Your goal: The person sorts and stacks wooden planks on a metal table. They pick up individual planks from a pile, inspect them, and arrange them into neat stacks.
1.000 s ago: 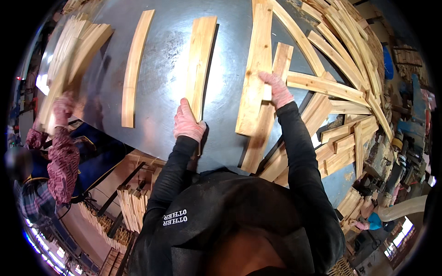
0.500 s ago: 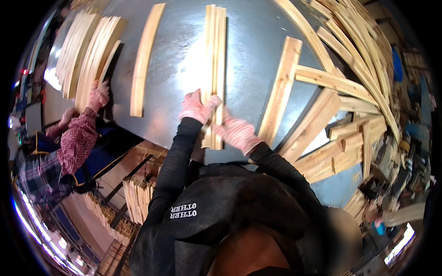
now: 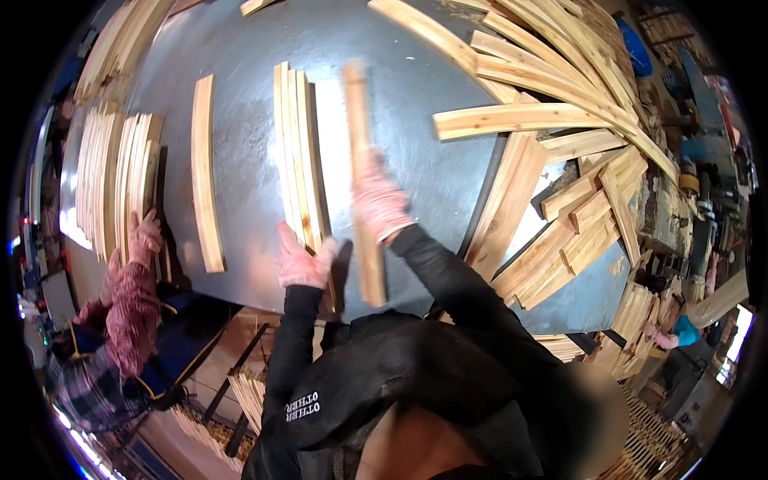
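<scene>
Near the middle of the metal-topped table (image 3: 240,160) lies a small bundle of pale wooden slats (image 3: 298,152), side by side. My left hand (image 3: 306,260), in a pinkish knit glove, is closed around the bundle's near end, thumb on one side and fingers on the other. Just right of it, my gloved right hand (image 3: 379,196) grips a single wooden slat (image 3: 357,112) around its middle. That slat is blurred by motion and stands apart from the bundle, roughly parallel to it. Part of its length is hidden under my right hand.
One loose slat (image 3: 206,176) lies left of the bundle. Farther left, a co-worker's gloved hands (image 3: 144,238) touch stacked slats (image 3: 134,176). A jumbled pile of boards (image 3: 560,64) covers the table's right side, with one board (image 3: 512,120) jutting toward the middle.
My right hand has left the bundle and now holds a single slat; the upright board at the right is gone from its place. My view has shifted, so the bundle appears farther left.
</scene>
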`<state>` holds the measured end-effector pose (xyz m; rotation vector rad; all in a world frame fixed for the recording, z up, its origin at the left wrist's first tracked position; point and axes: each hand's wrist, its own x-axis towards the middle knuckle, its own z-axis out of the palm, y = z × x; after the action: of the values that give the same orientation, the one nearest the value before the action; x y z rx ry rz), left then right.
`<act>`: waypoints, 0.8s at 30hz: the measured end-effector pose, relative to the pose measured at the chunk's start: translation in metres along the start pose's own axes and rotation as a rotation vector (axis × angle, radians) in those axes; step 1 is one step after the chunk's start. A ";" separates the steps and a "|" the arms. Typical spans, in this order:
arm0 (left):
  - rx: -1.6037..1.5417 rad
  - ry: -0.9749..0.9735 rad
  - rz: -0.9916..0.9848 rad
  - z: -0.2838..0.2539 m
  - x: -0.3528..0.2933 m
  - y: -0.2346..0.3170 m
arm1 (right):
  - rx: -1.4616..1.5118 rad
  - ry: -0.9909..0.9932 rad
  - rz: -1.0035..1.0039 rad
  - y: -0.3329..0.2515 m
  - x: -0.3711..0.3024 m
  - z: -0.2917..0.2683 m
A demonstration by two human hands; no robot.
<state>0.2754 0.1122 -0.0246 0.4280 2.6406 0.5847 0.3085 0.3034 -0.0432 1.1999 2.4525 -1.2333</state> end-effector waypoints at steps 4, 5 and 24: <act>0.083 0.063 -0.027 0.011 0.001 0.012 | -0.191 -0.219 -0.548 -0.003 0.022 -0.019; 0.151 0.062 -0.080 0.012 -0.004 0.013 | -0.206 -0.051 -0.680 0.027 0.037 -0.053; 0.190 0.113 0.067 0.010 0.001 -0.019 | -0.950 0.346 -0.612 0.057 0.217 -0.280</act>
<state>0.2747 0.0996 -0.0417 0.5563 2.8119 0.3893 0.2624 0.6560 0.0074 0.4133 3.1310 0.2182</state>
